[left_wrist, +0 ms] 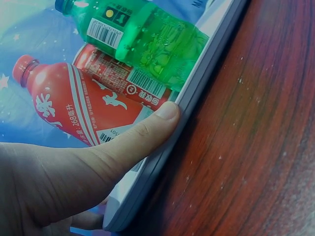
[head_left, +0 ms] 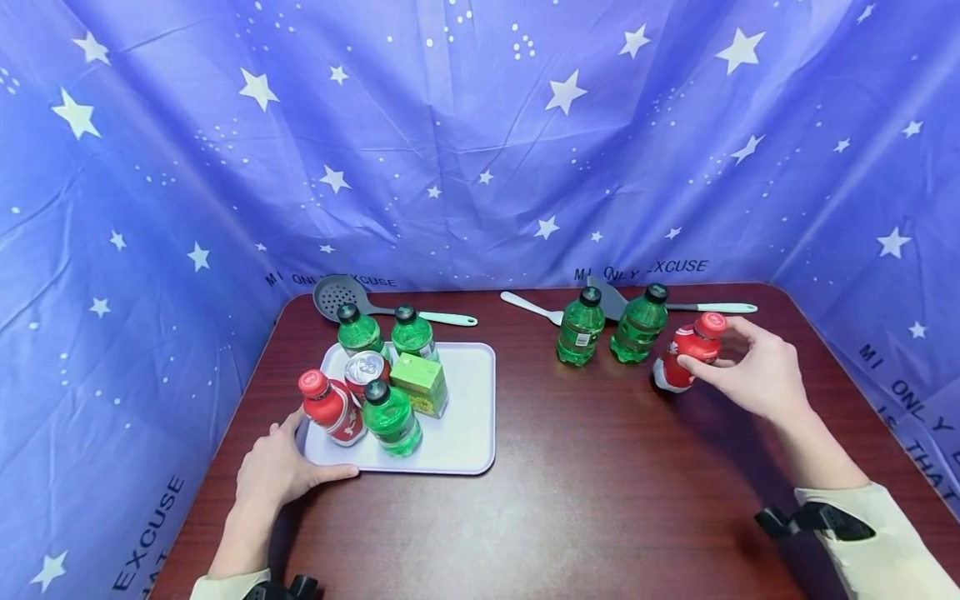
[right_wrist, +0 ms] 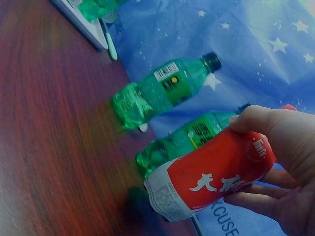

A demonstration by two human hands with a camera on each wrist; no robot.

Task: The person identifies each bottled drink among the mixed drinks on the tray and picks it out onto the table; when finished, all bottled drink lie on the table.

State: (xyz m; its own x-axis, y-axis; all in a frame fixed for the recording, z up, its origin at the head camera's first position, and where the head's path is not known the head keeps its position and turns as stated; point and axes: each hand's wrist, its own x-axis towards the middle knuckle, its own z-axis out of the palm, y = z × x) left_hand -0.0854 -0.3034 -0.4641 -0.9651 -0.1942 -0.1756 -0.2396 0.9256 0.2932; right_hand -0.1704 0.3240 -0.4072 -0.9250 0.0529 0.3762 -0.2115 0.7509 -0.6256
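Observation:
My left hand (head_left: 273,467) grips the near left corner of a white tray (head_left: 472,408), thumb (left_wrist: 140,135) along the rim. On the tray stand a red bottle (head_left: 333,408), a red can (head_left: 366,369), a green box (head_left: 420,383) and several green bottles, one (head_left: 392,421) in front. At the right, my right hand (head_left: 765,375) holds another red bottle (right_wrist: 216,172) between thumb and fingers, slightly tilted. I cannot tell if its base touches the table. Two green bottles, one (head_left: 580,327) and another (head_left: 640,323), stand upright just left of it.
Behind the tray lies a grey skimmer (head_left: 341,297) with a pale green handle. A white-handled utensil (head_left: 531,307) and a grey turner (head_left: 609,302) lie behind the right green bottles. Blue star-patterned cloth (head_left: 480,150) walls the brown table (head_left: 562,500) at back and sides.

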